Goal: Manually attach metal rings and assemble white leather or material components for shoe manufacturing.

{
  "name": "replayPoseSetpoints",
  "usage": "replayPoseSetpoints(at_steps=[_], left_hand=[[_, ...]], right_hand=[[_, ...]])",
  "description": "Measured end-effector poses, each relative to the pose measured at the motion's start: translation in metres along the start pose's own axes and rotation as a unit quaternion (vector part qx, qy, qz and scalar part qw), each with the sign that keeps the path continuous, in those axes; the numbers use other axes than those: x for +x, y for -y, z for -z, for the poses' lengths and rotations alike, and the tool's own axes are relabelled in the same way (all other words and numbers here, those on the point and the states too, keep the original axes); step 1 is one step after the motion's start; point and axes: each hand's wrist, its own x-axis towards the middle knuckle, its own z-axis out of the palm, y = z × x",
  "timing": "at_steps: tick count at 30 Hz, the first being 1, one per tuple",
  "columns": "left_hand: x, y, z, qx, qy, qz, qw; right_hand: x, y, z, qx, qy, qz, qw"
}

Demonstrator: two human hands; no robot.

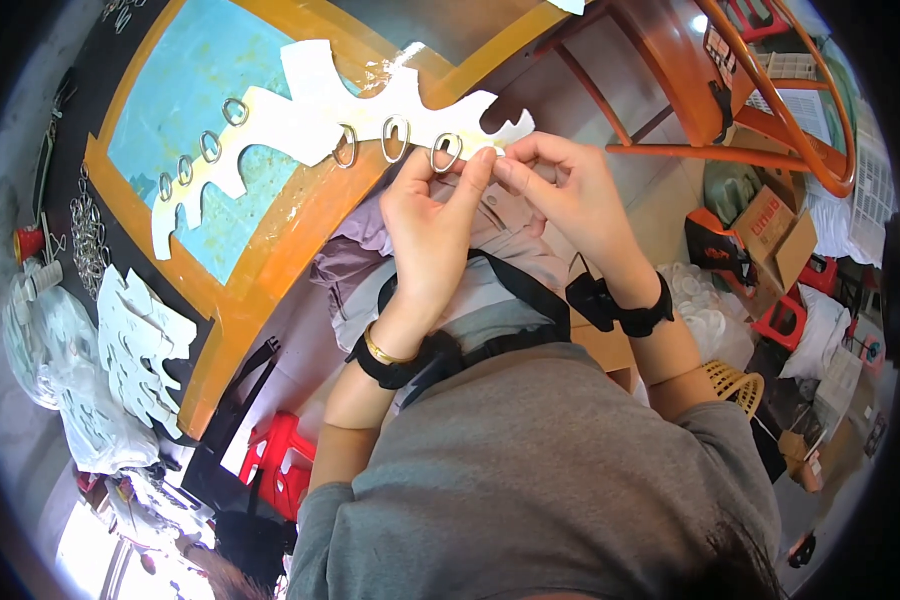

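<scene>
A long white notched card strip [300, 115] lies across the turquoise tabletop [190, 80], with several metal oval rings clipped along it. My left hand [432, 225] pinches the strip's near end beside one metal ring [446, 152]. My right hand [565, 185] grips the same end at its tip, fingers touching the left thumb. Two more rings [396, 138] hang just left of my fingers. Both wrists wear black straps.
A stack of white notched cards [140, 345] sits at the table's left edge, with a pile of loose metal rings [88, 235] and plastic bags [55, 350] beyond it. An orange chair frame [760, 95], cardboard boxes [775, 230] and red stools [280, 460] stand around.
</scene>
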Motion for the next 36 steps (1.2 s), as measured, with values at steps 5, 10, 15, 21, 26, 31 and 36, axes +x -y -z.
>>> replayPoseSetpoints(at_steps=[5,10,15,21,26,31,36], left_hand=[[0.001,0.007,0.008,0.04,0.021,0.006,0.999],[-0.001,-0.002,0.007,-0.081,0.071,0.094,0.99],[0.002,0.005,0.008,-0.059,0.051,0.064,0.995],[0.0,0.009,0.004,0.0,0.01,0.016,1.0],[0.0,0.006,0.006,0.0,0.031,0.026,0.999],[0.002,0.005,0.007,-0.081,0.057,0.071,0.993],[0.003,-0.002,0.007,-0.132,0.07,0.116,0.982]], right_hand=[[-0.002,0.002,-0.004,-0.067,0.003,0.03,0.997],[0.012,0.009,0.016,-0.026,0.105,-0.014,0.994],[0.008,0.009,0.008,0.021,0.072,-0.058,0.996],[-0.001,0.006,-0.005,0.02,0.031,-0.044,0.998],[-0.001,0.006,-0.002,0.051,0.041,-0.04,0.997],[0.002,0.003,0.004,0.07,0.068,-0.063,0.993],[0.002,0.004,0.005,0.082,0.074,-0.061,0.992]])
